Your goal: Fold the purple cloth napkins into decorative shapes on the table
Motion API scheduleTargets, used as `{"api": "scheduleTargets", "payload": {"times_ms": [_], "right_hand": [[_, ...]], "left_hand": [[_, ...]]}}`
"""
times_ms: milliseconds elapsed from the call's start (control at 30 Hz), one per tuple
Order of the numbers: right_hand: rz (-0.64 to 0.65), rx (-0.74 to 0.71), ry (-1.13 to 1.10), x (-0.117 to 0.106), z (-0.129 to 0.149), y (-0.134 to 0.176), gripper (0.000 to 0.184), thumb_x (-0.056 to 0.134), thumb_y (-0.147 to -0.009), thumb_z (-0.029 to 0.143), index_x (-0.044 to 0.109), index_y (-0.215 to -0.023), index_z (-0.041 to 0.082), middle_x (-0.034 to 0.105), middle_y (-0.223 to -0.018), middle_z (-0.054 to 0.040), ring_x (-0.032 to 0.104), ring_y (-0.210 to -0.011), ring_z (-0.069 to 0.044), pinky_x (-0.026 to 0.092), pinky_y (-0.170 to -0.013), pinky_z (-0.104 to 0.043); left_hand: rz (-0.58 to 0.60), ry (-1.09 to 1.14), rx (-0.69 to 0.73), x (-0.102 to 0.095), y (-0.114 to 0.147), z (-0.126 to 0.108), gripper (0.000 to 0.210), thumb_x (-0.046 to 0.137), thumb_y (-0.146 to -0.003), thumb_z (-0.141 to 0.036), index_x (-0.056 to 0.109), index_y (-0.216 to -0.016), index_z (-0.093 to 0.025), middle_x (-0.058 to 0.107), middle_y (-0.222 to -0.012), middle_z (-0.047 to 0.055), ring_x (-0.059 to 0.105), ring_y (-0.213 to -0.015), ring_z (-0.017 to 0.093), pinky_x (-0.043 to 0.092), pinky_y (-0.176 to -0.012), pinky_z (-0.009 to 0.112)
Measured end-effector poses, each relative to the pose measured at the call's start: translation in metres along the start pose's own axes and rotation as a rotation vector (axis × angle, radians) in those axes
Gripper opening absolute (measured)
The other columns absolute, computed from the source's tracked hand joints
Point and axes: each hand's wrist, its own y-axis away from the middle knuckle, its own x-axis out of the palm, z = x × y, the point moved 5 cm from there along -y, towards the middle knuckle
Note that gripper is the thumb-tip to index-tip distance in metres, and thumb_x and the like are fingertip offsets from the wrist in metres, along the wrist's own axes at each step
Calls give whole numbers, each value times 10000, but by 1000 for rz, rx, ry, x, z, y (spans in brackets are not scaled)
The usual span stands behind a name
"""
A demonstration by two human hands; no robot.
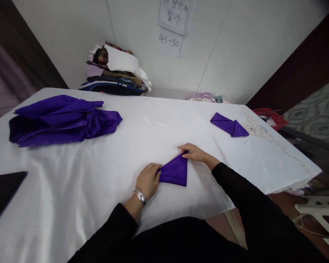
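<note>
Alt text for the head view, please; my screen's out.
The left hand and right hand hold a folded purple cloth on a white tablecloth. Bunched purple fabric lies farther left; another folded purple piece lies to the right.

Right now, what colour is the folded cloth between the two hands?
The folded cloth is purple, seen best in the head view.

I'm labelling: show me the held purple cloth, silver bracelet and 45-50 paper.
Held purple cloth (176, 172), head view: upper face.
Silver bracelet (140, 197), head view: band.
45-50 paper (170, 45), head view: middle.

Gap between bundle and possible tablet
</note>
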Motion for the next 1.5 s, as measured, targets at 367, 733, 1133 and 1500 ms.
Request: {"api": "scheduleTargets", "payload": {"times_ms": [367,733,1133,1500], "right_hand": [[-94,83,-133,-2,-16,12,366,646,-735,279,632,-1098,243,580,-887,-21,552,-867,-175,449,-825,-342],[-324,13,214,4,-13,19,215,550,-824,298,649,-996,215,619,-739,-19,525,-778,-184,372,-872,-398],[-263,-8,416,36,49,3,399,474,-872,363,502,-1249,234,520,-1290,-75,370,-1252,-216,149,-1079,-449],[-60,207,491,31,19,-3,637,249,-899,592,287,-1411,215,202,-1499,-94,113,-1381,-257,73,-1092,-521]], "left_hand": [[8,-18,-14,-1,-1,-2,238,469,-828,-139,583,-1029,-195,623,-975,38,568,-910,180,474,-834,325],[16,-20,-2,0,-2,1,239,430,-845,-167,589,-1021,-199,625,-964,40,576,-902,178,478,-826,329],[-36,9,50,0,-8,12,243,419,-821,-216,623,-954,-218,652,-899,29,616,-853,177,504,-796,325],[-23,51,29,5,-10,24,265,417,-815,-268,627,-976,-245,668,-919,14,630,-871,183,515,-810,332]]}}
